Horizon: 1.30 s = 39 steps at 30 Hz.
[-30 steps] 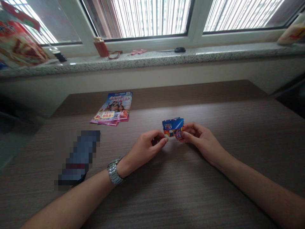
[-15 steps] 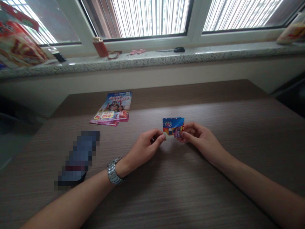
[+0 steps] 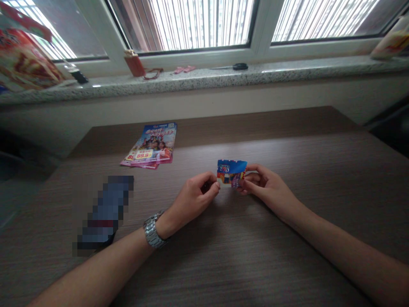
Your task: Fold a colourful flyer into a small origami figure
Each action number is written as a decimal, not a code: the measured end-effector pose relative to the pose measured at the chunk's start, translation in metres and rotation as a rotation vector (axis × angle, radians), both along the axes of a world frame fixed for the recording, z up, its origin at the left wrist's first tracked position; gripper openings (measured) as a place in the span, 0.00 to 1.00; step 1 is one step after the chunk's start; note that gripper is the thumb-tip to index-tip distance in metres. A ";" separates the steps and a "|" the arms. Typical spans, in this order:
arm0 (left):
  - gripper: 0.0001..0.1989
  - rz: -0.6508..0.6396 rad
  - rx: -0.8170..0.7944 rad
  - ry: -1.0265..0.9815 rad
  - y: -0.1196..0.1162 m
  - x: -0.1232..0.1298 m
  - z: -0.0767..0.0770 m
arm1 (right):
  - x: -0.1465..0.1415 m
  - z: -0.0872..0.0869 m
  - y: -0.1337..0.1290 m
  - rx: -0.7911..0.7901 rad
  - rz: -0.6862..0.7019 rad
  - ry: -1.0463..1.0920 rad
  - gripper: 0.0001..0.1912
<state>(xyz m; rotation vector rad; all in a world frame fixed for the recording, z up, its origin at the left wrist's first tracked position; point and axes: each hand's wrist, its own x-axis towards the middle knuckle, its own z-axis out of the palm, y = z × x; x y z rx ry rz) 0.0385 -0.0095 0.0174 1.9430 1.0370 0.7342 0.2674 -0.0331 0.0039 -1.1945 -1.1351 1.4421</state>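
Observation:
Between my two hands, just above the middle of the table, is a small folded paper flyer (image 3: 230, 172) with a blue upper part and a colourful printed lower part. My left hand (image 3: 202, 189), with a metal watch (image 3: 154, 230) on its wrist, pinches the flyer's lower left edge between thumb and curled fingers. On the opposite side, my right hand (image 3: 266, 183) grips the right edge, thumb in front and fingers behind. Beyond my left hand lies a stack of printed flyers (image 3: 156, 143) in blue and pink.
A pixelated dark phone-like object (image 3: 105, 213) lies on the brown wooden table (image 3: 287, 140) left of my left forearm. On the stone windowsill (image 3: 204, 81) are a red case (image 3: 134, 64), pink pieces (image 3: 184, 69), dark-handled scissors (image 3: 239, 66) and a large printed bag (image 3: 28, 59).
The flyer's upper edge has dropped slightly and its face has tilted a little more into view. Both hands keep their hold, with only a slight shift of the fingers.

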 end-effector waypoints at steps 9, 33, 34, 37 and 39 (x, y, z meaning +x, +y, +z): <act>0.11 -0.033 -0.022 -0.052 -0.001 0.001 -0.003 | -0.001 0.003 -0.003 0.033 0.063 -0.078 0.21; 0.10 0.035 0.071 0.019 0.004 -0.003 -0.005 | 0.011 0.009 -0.006 0.361 0.001 -0.446 0.16; 0.10 0.037 0.077 0.025 0.004 -0.003 -0.005 | 0.010 0.010 -0.006 0.377 0.001 -0.454 0.15; 0.10 0.043 0.088 0.042 0.004 -0.003 -0.004 | 0.009 0.010 -0.008 0.428 0.005 -0.480 0.15; 0.09 0.047 0.093 0.052 0.003 -0.002 -0.003 | 0.008 0.011 -0.008 0.464 0.018 -0.505 0.16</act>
